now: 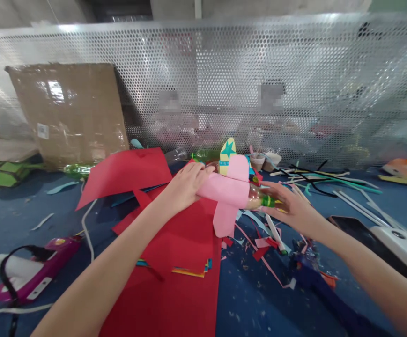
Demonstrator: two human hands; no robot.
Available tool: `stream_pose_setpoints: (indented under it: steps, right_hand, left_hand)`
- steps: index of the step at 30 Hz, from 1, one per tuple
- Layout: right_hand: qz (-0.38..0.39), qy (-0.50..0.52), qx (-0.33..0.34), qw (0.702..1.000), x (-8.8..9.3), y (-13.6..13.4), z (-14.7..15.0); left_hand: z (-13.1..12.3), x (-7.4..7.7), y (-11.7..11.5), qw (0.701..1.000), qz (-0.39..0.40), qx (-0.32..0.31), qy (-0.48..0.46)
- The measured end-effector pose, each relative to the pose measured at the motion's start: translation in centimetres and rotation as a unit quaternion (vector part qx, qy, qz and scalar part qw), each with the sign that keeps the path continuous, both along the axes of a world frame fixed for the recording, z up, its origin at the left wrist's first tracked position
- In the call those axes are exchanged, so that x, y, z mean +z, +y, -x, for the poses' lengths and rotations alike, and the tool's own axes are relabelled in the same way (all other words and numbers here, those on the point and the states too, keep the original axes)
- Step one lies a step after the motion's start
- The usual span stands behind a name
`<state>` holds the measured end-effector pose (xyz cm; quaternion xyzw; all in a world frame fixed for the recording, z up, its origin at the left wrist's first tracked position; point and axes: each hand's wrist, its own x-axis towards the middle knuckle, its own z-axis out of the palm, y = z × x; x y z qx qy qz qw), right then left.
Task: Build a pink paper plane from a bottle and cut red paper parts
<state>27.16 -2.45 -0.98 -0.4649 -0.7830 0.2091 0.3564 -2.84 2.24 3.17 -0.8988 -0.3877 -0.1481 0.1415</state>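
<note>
A clear plastic bottle wrapped in pink paper [224, 189] lies sideways between my hands, held above red sheets. Pink paper wings stick out from its upper and lower sides. My left hand [188, 183] is closed over its left end. My right hand [291, 206] curves around the bare neck, near the green ring [268, 201], with thumb and fingers on either side. Right behind the bottle is a yellow rounded paper piece [227, 152] bearing a teal star. Red paper sheets [175, 238] lie below, with other coloured sheets showing under them.
Paper scraps [262, 248] litter the blue table on the right, by a phone [372, 243] and a white device [400, 241]. Thin strips [329, 180] lie behind. At left are a purple power strip [45, 271] and cardboard [73, 112]. A perforated metal screen [224, 70] closes the back.
</note>
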Motion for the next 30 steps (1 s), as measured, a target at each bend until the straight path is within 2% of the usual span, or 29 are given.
stream_pose_setpoints:
  steps: [5, 11, 15, 20, 30]
  right_hand:
    - [0.034, 0.060, -0.013, 0.998, 0.0, 0.2, -0.2]
    - [0.083, 0.115, -0.061, 0.988, 0.9, 0.2, -0.5]
    - [0.115, 0.166, -0.090, 0.975, 1.0, 0.3, -0.7]
    - [0.155, 0.257, -0.092, 0.949, 0.8, 0.4, -0.4]
    - [0.159, 0.439, -0.112, 0.877, 0.9, 0.8, -0.1]
  left_hand:
    - [0.0, -0.5, 0.3, 0.999, -0.030, -0.020, -0.003]
    - [0.3, -0.1, 1.1, 0.989, 0.072, -0.051, -0.120]
    - [0.4, 0.4, 0.7, 0.957, 0.168, -0.067, -0.225]
    - [0.5, 0.7, 0.4, 0.895, 0.300, -0.087, -0.318]
    - [0.0, 0.4, 0.9, 0.832, 0.389, -0.025, -0.395]
